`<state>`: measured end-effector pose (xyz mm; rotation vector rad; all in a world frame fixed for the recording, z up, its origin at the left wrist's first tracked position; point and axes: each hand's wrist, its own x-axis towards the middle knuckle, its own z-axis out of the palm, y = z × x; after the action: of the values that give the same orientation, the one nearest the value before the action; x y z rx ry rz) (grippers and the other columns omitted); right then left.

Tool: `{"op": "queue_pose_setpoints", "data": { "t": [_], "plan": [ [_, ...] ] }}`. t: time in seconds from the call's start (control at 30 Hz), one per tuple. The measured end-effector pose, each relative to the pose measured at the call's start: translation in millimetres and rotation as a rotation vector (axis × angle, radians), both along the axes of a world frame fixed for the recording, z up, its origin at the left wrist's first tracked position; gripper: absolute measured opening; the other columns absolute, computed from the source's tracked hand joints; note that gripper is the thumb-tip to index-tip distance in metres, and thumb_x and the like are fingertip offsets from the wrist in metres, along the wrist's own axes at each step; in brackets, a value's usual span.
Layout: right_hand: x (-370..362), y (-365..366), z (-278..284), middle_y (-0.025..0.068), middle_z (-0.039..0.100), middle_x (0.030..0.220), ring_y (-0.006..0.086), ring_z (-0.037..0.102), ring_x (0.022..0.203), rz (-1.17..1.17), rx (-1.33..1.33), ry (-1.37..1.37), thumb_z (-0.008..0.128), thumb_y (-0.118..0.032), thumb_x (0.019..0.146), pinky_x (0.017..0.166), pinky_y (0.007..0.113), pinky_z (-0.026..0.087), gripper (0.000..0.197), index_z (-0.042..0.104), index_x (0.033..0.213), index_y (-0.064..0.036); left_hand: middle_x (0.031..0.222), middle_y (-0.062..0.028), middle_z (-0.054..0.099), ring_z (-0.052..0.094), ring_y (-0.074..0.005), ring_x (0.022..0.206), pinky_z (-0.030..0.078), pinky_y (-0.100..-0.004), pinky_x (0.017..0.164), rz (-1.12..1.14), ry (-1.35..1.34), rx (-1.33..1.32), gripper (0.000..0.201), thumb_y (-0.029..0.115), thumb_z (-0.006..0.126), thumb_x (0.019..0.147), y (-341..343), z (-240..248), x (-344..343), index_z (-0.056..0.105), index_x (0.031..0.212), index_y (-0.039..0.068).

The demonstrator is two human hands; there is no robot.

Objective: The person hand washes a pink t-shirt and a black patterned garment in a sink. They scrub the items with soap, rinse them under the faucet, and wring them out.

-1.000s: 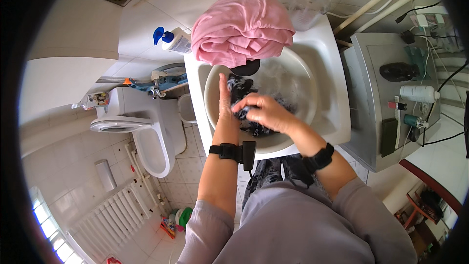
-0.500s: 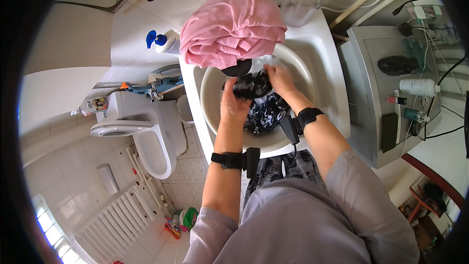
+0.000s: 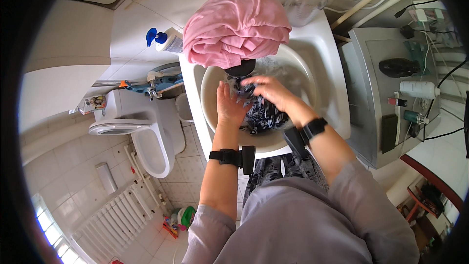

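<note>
A wet black-and-white patterned garment (image 3: 265, 116) lies bunched in soapy water inside a round pale basin (image 3: 207, 102), which stands in the white washbasin (image 3: 340, 112). My left hand (image 3: 231, 105) is at the garment's left edge, palm turned inward, fingers apart. Over its upper right side is my right hand (image 3: 274, 93), fingers stretched out and somewhat blurred. Neither hand grips the cloth; whether the fingertips touch it I cannot tell. A bundled pink cloth (image 3: 237, 24) sits on a dark support beyond the hands and covers the basin's far edge.
Two pump bottles stand at the back: a white one with a blue pump (image 3: 171, 41) and a clear one (image 3: 304, 7). At right is a grey appliance top (image 3: 366, 93) with bottles and cables. A toilet (image 3: 154, 151) is at left.
The dark part of the garment held up between both hands has dropped into the basin. Both hands have let go and their fingers have opened.
</note>
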<state>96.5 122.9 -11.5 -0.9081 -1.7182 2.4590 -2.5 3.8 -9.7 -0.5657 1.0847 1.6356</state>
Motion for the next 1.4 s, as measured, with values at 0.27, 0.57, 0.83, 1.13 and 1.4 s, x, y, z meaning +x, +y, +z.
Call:
{"op": "queue_pose_setpoints", "data": {
  "t": [0.27,0.57,0.83,1.13,1.4],
  "plan": [
    [3,-55,66,0.0087,0.057,0.082,0.0238,0.057,0.079,-0.047,0.729,0.262,0.065,-0.02,0.075,0.07,0.033,0.045,0.019,0.064,0.089,-0.0074,0.083,-0.0058,0.056,0.056,-0.017,0.077,0.048,-0.0343,0.07,0.053,0.069,0.357,0.032,0.035,0.043,0.092,10,-3,16,0.054,0.107,0.008],
    [2,11,-24,0.0234,0.061,0.083,0.0389,0.059,0.079,-0.178,0.78,-0.278,0.053,-0.036,0.083,0.069,0.044,0.046,0.034,0.062,0.086,-0.0035,0.099,-0.0085,0.057,0.057,-0.0251,0.093,0.046,-0.039,0.082,0.04,0.087,0.078,0.037,0.026,0.068,0.074,19,2,17,0.055,0.103,0.008],
    [24,-17,-45,0.0185,0.046,0.118,0.0394,0.043,0.115,0.472,0.933,-0.482,0.061,-0.016,0.076,0.092,0.047,0.038,0.051,0.045,0.125,-0.0206,0.147,-0.013,-0.004,0.003,-0.0329,0.136,0.015,-0.048,0.106,0.053,0.03,-0.023,0.077,0.044,0.056,0.079,-6,-3,2,0.017,0.141,0.024],
    [3,-4,-1,0.0018,0.056,0.073,0.0071,0.046,0.052,-0.029,-0.14,-0.033,0.047,0.001,0.071,0.045,0.021,0.04,0.039,0.063,0.106,-0.0096,0.139,-0.0214,0.025,0.03,-0.0334,0.127,0.022,-0.0491,0.103,0.015,-0.042,-0.042,0.081,0.057,0.052,0.076,-1,-6,7,0.021,0.139,0.017],
    [10,-56,66,0.0117,0.061,0.086,0.0296,0.058,0.076,-0.001,0.794,0.201,0.064,-0.023,0.076,0.066,0.037,0.047,0.027,0.058,0.096,-0.0066,0.106,-0.009,0.054,0.053,-0.022,0.098,0.045,-0.0375,0.083,-0.032,0.025,0.061,0.05,0.047,0.042,0.091,11,1,14,0.043,0.128,0.013]
  ]
}}
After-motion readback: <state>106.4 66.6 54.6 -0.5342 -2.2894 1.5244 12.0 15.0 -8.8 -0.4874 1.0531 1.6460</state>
